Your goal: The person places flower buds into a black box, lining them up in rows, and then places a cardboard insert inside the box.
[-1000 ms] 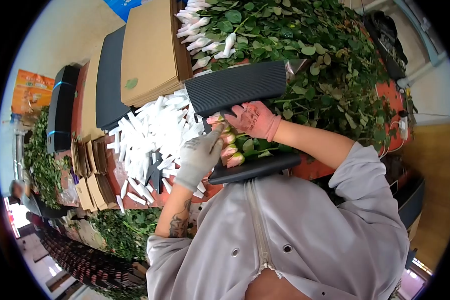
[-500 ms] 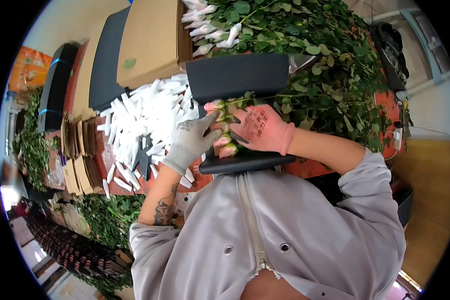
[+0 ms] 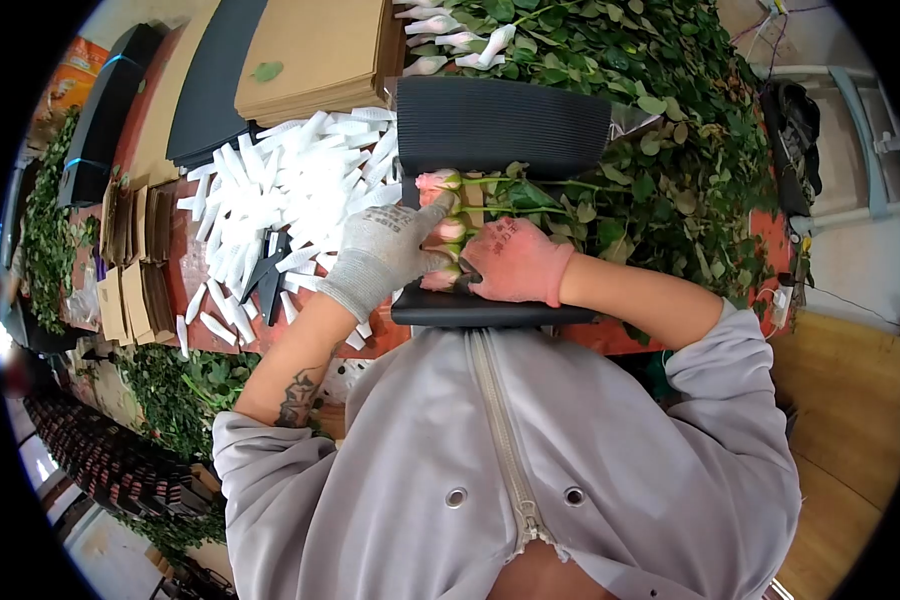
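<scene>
Pink roses (image 3: 436, 187) lie in a column with their stems to the right, between a raised black corrugated sheet (image 3: 505, 127) and its black lower edge (image 3: 495, 315). My left hand (image 3: 388, 252), in a grey glove, rests at the left side of the blooms, its fingers apart and touching them. My right hand (image 3: 515, 260), in a pink glove, is at the right of the lower blooms, its fingers curled in against the roses and stems; what they grip is hidden. Leafy stems (image 3: 540, 196) stretch right above my right hand.
White foam sleeves (image 3: 290, 180) are heaped at the left, with a black tool (image 3: 268, 275) among them. A stack of brown cardboard (image 3: 315, 60) stands behind. Piled rose stems (image 3: 670, 150) cover the right of the red table (image 3: 253, 337). Folded cardboard pieces (image 3: 135, 295) lie far left.
My right hand has moved down from the upper blooms to the lower ones, its fingers curling in. My left hand stays beside the roses. The camera view has shifted.
</scene>
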Demonstrator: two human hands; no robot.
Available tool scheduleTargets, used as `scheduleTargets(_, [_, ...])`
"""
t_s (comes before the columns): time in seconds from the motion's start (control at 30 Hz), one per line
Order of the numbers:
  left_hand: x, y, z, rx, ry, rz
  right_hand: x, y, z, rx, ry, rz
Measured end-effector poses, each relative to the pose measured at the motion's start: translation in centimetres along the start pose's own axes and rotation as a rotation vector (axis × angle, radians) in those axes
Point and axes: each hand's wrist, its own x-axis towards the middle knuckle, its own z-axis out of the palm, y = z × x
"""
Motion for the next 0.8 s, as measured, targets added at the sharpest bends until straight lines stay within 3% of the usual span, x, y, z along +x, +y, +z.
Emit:
scheduleTargets(0.07, [-0.1,0.1,0.3,-0.013,0.010,0.005,-0.2,0.3,0.5,-0.004,-0.011,0.003])
scheduleTargets(0.13, [-0.5,0.1,0.5,-0.034,0.115,0.020,-0.6,0.8,1.8,0.033,0.211,-0.079])
scheduleTargets(0.27, [-1.8,-1.9,0.9,-0.146,0.347,0.171,-0.5,0.5,1.0,0.074,0.097,-0.033])
scheduleTargets(0.37, [-3.1,-0.9,-0.8,-0.430,-0.134,0.303,-0.5,0.6,0.8,0.107,-0.021,0.043])
scheduleTargets(0.47, [-2.6,-0.1,-0.9,-0.322,-0.251,0.176,-0.5,1.6,1.0,0.055,-0.008,-0.057])
scheduleTargets(0.53, [-2.6,-0.4,-0.9,-0.247,-0.281,0.174,-1.2,1.5,0.6,0.108,0.142,0.008])
scheduleTargets(0.57, [-2.7,-0.7,-0.7,-0.277,-0.304,0.163,-1.8,1.0,0.8,-0.105,0.318,0.028])
scheduleTargets(0.8, [-2.8,-0.9,-0.3,-0.351,-0.341,0.147,-0.5,1.2,1.6,-0.105,0.258,-0.020])
